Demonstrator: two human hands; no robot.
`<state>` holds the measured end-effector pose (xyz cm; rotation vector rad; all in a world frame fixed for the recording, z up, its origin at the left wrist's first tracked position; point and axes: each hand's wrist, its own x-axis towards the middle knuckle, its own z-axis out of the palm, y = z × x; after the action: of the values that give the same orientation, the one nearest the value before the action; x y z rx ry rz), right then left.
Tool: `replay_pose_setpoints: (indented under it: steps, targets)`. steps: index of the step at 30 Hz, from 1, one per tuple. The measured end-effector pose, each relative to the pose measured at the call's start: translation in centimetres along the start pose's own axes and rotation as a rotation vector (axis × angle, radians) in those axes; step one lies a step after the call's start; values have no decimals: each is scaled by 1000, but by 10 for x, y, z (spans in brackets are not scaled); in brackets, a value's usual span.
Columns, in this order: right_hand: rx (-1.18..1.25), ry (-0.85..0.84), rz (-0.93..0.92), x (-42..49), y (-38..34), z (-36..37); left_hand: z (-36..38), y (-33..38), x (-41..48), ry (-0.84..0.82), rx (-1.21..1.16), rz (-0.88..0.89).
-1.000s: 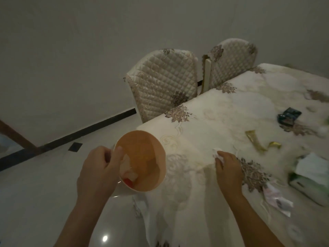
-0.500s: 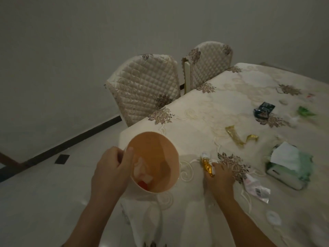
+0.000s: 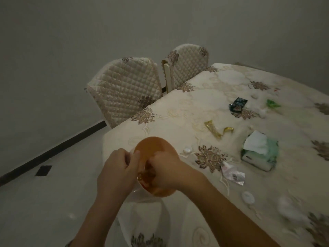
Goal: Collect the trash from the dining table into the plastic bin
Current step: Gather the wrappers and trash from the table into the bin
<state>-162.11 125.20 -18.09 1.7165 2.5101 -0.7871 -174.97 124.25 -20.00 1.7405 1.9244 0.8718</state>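
Fingers (image 3: 142, 172) of the right hand (image 3: 166, 172) reach down inside the orange bin (image 3: 153, 146), their grip hidden; left hand (image 3: 118, 172) is curled round its rim at the table (image 3: 178, 111) corner; gold wrapper (image 3: 214, 130), dark packet (image 3: 237, 105) and crumpled wrapper (image 3: 232, 173) lie on the cloth.

The right hand (image 3: 167, 171) reaches into the orange plastic bin (image 3: 151, 146), covering most of its opening; its fingertips and whatever they hold cannot be made out. The left hand (image 3: 118, 171) hides the bin's near left rim. Both forearms are cut off by the bottom edge. The dining table (image 3: 178, 111) runs off the right and bottom edges. A green wrapper (image 3: 272, 104) is motion-blurred, and pale objects near the lower right corner are too smeared to identify.
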Motion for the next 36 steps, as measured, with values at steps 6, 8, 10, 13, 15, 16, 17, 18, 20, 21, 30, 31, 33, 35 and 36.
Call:
replay_pose_setpoints:
  steps: [6, 8, 10, 13, 15, 16, 17, 18, 20, 21, 30, 31, 33, 35, 36]
  targets:
    - [-22, -194, 145, -5, 11, 9, 10, 10, -9, -50, -46, 61]
    - [14, -71, 65, -20, 15, 5, 14, 12, -8, -57, -41, 78]
    - [196, 173, 6, -41, 23, -1, 18, 14, -6, -61, -40, 85]
    - [592, 625, 106, -77, 54, -3, 23, 17, -2, -62, -51, 81]
    - [674, 867, 303, -94, 94, 10, 26, 18, 2, -55, -51, 84]
    - [629, 911, 436, -97, 119, 21, 27, 18, 4, -52, -51, 82]
    - [564, 902, 574, -97, 143, 31, 28, 19, 6, -50, -51, 79]
    - [501, 839, 702, -96, 166, 44, 29, 19, 8, -49, -55, 76]
    - [419, 650, 855, -90, 198, 66, 32, 20, 12, -50, -60, 72]
    - [378, 573, 882, -86, 207, 74, 33, 20, 14, -50, -60, 67]
    - [133, 725, 810, -61, 213, 111, 29, 18, 24, -28, -67, 11]
    - [157, 778, 788, -58, 214, 115, 28, 17, 25, -23, -71, 3]
    - [238, 860, 773, -51, 209, 115, 25, 15, 26, -8, -80, -13]
    - [347, 922, 726, -38, 200, 105, 21, 14, 27, 7, -89, -27]
    - [394, 944, 686, -29, 194, 97, 20, 13, 29, 16, -90, -35]
